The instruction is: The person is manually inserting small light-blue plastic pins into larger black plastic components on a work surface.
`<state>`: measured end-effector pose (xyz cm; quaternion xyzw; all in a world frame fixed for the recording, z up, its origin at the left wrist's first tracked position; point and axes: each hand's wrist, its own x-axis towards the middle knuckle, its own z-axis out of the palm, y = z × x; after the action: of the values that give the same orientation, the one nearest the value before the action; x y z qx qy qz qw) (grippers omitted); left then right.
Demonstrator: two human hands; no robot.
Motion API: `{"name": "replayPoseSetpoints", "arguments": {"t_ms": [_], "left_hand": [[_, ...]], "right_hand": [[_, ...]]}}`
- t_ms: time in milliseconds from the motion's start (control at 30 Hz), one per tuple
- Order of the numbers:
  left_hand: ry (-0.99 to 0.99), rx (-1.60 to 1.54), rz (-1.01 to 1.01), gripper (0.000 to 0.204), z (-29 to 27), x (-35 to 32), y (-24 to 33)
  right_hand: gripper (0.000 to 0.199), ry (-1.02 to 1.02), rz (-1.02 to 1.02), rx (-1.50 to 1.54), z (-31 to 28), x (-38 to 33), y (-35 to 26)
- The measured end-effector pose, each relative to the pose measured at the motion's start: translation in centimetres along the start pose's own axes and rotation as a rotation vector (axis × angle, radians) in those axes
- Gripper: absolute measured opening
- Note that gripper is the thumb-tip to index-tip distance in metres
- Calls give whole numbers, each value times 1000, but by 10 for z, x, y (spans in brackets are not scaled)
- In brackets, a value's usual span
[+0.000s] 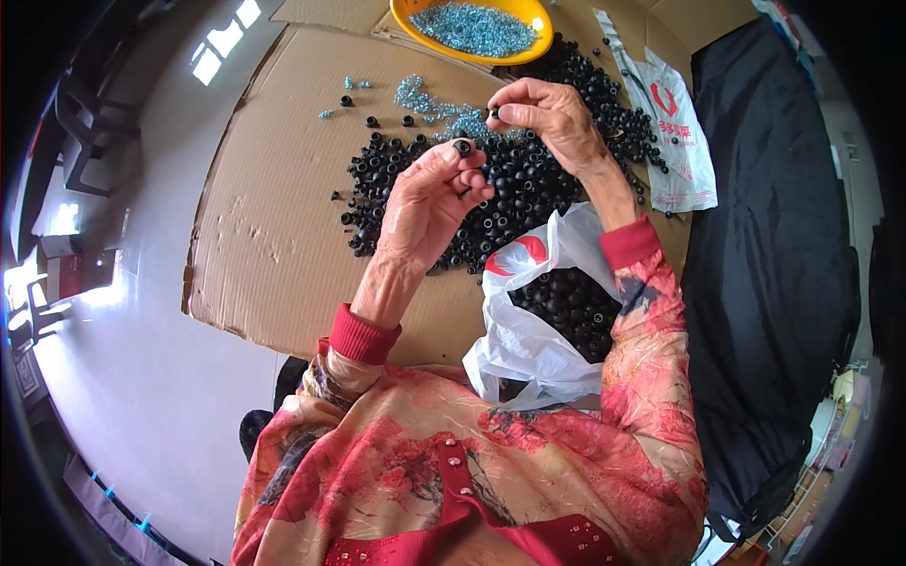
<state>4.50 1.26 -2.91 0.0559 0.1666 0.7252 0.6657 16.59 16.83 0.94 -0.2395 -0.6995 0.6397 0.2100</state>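
Observation:
My left hand [432,193] is closed, with a small black hollow cap [461,147] pinched between thumb and finger, its round opening facing up. To its upper right, my right hand [555,121] pinches a small dark piece [494,113] at the fingertips, too small to make out fully. Below both hands spreads a heap of black caps [510,179] on flat cardboard [274,198]. Between the hands and the far side lies a loose cluster of small clear-blue pieces [415,94]. The two held pieces are apart.
A yellow bowl [401,21] of clear-blue pieces stands at the far side. Near me, a white plastic bag [500,330] holds more black caps. Another white bag [684,174] lies flat at the right, beside black cloth [774,236]. More black pieces [604,104] pile up behind my right hand.

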Motion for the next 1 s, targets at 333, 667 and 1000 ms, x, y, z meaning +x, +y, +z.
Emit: {"name": "replayPoseSetpoints", "arguments": {"t_ms": [333,667,1000], "left_hand": [[-106,-124,-29,22,19,-6,-1],[-106,-150,-30,21,15,-6,-1],[-67,-187,-56,21,21,-10,-2]], "right_hand": [[14,4,-103,99,28,-28,-25],[15,24,-252,-238,38,-35,-41],[14,49,-195,115,41,-34,-37]]}}
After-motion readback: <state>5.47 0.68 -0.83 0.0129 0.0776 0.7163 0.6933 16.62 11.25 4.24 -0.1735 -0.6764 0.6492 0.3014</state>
